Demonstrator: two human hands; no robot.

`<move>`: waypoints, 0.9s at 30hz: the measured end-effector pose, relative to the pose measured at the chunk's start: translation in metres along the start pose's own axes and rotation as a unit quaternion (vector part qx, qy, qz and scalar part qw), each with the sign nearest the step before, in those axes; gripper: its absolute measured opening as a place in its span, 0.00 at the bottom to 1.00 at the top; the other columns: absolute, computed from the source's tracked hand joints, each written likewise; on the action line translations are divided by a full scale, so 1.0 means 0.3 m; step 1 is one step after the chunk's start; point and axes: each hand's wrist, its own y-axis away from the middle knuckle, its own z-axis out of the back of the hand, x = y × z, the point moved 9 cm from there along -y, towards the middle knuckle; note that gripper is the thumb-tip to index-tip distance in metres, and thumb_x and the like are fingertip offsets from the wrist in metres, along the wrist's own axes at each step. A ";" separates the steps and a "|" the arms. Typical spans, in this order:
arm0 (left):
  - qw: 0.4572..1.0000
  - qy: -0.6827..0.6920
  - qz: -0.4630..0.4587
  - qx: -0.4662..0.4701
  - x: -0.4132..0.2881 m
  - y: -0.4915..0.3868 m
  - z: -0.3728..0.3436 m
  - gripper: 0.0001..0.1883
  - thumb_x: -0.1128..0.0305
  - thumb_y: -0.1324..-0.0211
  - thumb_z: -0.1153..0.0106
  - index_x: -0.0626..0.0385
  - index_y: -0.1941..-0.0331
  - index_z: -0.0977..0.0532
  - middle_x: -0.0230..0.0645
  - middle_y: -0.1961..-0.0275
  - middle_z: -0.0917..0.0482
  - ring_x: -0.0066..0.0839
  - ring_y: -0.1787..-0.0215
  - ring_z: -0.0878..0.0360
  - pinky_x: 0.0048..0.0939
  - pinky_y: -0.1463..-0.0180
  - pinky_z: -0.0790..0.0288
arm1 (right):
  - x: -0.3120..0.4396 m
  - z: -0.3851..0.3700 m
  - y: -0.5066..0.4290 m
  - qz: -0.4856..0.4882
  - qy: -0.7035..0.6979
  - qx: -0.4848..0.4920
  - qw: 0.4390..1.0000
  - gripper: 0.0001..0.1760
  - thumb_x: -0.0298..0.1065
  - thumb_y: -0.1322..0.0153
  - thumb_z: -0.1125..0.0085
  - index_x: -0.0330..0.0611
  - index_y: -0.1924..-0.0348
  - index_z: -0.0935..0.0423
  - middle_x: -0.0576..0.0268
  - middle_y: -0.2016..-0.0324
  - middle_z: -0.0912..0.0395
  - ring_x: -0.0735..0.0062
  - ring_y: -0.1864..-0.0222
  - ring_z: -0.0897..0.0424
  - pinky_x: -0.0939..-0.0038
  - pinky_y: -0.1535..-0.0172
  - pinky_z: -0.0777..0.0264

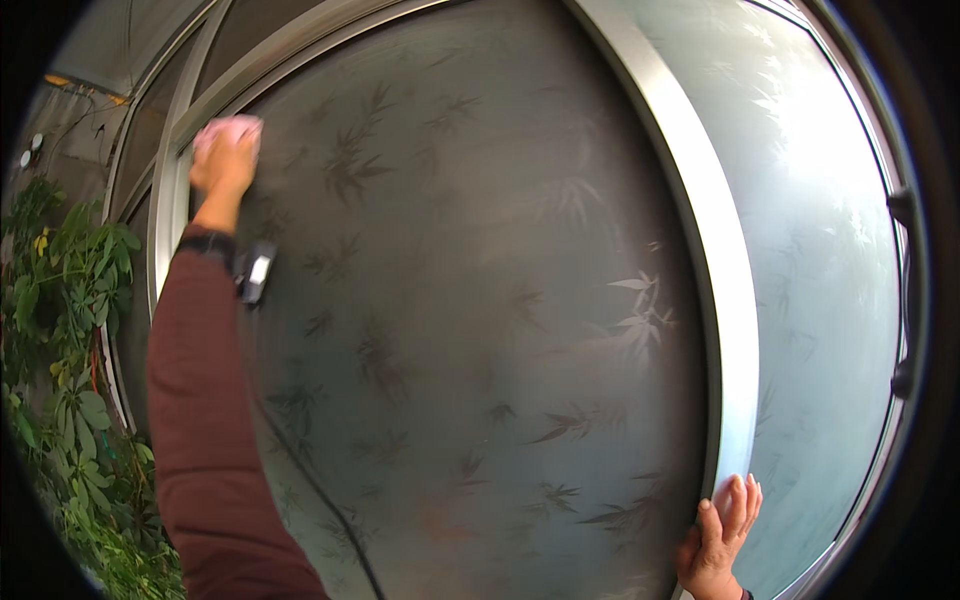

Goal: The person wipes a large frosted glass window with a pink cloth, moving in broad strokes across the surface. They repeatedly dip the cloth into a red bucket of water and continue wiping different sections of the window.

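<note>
My left hand (223, 169) is raised at the upper left, pressing a bunched pink cloth (241, 129) near the upper left corner of a frosted glass panel (465, 300) with a leaf pattern. Hand and cloth are slightly blurred. A black strap with a small device (257, 274) sits at that wrist, and a dark cable (322, 469) runs down from it. At the lower right, my right hand (716, 544) rests against a pale metal upright (720, 247), fingers up and partly spread. Its thumb side lies by the upright's inner edge, in shadow.
Leafy green plants (82, 405) grow close along the left side. Another patterned glass panel (810, 300) with bright reflections stands right of the upright. Dark hinge-like fittings (902, 206) show on the far right edge. A metal frame (300, 37) crosses the top.
</note>
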 end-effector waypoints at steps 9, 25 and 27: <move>0.984 0.052 0.167 -0.030 0.170 0.322 0.063 0.19 0.52 0.38 0.52 0.48 0.50 0.22 0.41 0.45 0.21 0.40 0.41 0.26 0.44 0.38 0.37 | 0.009 -0.040 0.018 -0.016 0.066 0.036 0.997 0.19 0.20 0.35 0.58 0.38 0.51 0.29 0.31 0.34 0.46 0.23 0.33 0.46 0.34 0.34 0.52; 0.921 0.071 0.355 0.141 0.455 0.348 0.043 0.28 0.42 0.40 0.50 0.42 0.41 0.29 0.33 0.44 0.24 0.36 0.41 0.30 0.40 0.41 0.37 | 0.011 -0.037 0.027 -0.002 0.053 0.013 0.998 0.17 0.21 0.33 0.58 0.38 0.52 0.28 0.32 0.34 0.45 0.26 0.33 0.45 0.38 0.33 0.53; 0.919 -0.040 0.367 0.141 0.532 0.356 0.006 0.33 0.38 0.39 0.53 0.42 0.35 0.33 0.32 0.37 0.27 0.38 0.33 0.36 0.41 0.36 0.39 | 0.003 -0.041 0.028 -0.018 0.058 0.034 0.998 0.14 0.23 0.33 0.58 0.36 0.55 0.28 0.30 0.34 0.45 0.25 0.33 0.45 0.36 0.33 0.54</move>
